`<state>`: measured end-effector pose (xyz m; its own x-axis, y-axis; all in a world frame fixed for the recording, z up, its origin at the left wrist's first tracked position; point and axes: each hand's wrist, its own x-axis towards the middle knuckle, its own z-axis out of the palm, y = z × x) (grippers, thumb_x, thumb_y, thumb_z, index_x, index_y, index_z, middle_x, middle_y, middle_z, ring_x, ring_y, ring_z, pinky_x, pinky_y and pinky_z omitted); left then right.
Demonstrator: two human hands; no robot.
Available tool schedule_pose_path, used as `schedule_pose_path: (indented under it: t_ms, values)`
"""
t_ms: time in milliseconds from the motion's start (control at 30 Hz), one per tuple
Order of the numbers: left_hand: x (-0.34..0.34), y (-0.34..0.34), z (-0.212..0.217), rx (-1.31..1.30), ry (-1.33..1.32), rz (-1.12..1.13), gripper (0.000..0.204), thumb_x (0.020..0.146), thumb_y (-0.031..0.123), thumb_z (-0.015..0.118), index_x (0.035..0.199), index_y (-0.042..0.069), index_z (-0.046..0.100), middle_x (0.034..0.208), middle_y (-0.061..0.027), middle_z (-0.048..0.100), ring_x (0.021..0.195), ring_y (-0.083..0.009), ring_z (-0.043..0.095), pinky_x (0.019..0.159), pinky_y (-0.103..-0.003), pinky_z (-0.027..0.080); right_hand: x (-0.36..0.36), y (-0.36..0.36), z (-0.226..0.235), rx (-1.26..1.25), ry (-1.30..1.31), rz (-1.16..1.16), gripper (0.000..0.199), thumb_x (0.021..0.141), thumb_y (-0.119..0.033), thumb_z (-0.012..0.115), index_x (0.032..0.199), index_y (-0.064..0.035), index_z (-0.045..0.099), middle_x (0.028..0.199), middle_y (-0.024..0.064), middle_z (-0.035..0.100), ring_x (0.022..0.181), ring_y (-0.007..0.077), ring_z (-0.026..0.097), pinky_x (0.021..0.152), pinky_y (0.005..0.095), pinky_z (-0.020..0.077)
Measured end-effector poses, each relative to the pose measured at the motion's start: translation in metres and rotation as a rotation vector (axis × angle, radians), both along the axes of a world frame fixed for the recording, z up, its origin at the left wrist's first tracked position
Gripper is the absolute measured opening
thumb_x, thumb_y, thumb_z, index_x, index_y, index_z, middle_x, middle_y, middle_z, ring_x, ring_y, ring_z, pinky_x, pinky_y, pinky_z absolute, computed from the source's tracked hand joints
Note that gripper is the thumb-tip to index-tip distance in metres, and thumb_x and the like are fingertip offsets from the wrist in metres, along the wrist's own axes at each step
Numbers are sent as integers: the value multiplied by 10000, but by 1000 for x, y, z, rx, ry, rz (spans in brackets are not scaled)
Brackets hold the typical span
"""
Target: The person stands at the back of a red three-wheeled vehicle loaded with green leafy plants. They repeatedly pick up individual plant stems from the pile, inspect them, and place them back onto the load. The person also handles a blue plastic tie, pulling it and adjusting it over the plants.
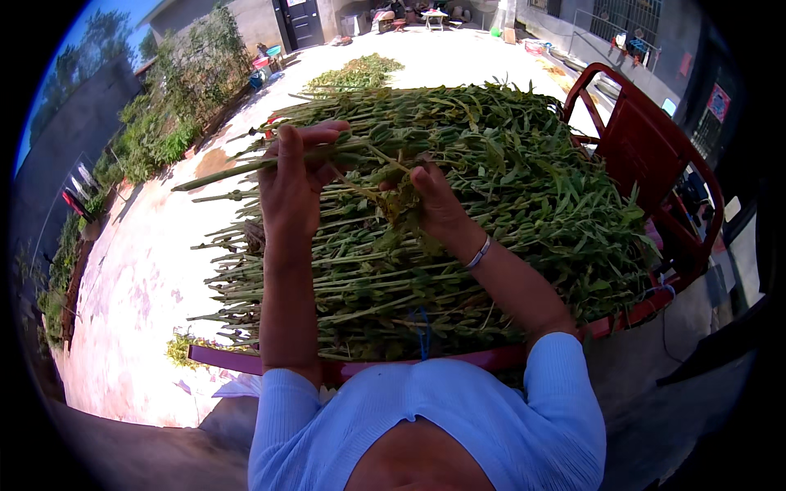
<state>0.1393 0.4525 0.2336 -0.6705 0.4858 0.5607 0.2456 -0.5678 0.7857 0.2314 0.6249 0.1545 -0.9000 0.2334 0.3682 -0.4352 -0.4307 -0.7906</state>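
Observation:
A long green podded stalk (217, 175), which looks like sesame, lies across my left hand (292, 176). The thumb points up and the fingers curl partly round the stalk, whose cut end sticks out to the left. Close by on the right, my right hand (438, 200) pinches wilted yellow-green leaves (399, 211) hanging below the stalk; its fingertips are partly hidden. Under both hands spreads a thick heap of similar stalks (360, 282), cut ends to the left and leafy tops to the right.
The heap rests on a vehicle bed with a red side rail (221, 358) at my front and a red metal frame (647, 143) at the right. A blue tie (423, 331) hangs by the rail. Farther off, more cut plants (356, 74) lie on the pale yard, with bushes (176, 98) at left.

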Motion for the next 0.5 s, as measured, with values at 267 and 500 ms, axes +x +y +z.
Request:
schedule_pose_path:
  t_ms: [267,500]
  values:
    - [3,5,23,-82,141,-36,566,1026,458,345,973,-24,637,1092,-198,647,916,-235,666,764,-349,583,-8,-3,4,189,33,24,616,807,-392,750,1254,-37,519,794,-32,525,688,52,493,604,225,416]
    - [-4,3,19,-175,241,-29,455,1016,380,451,911,-12,656,1031,-134,665,881,-177,647,722,-315,569,4,-47,14,214,-125,71,362,852,-138,712,1171,-19,590,767,-39,550,688,49,508,637,222,436]
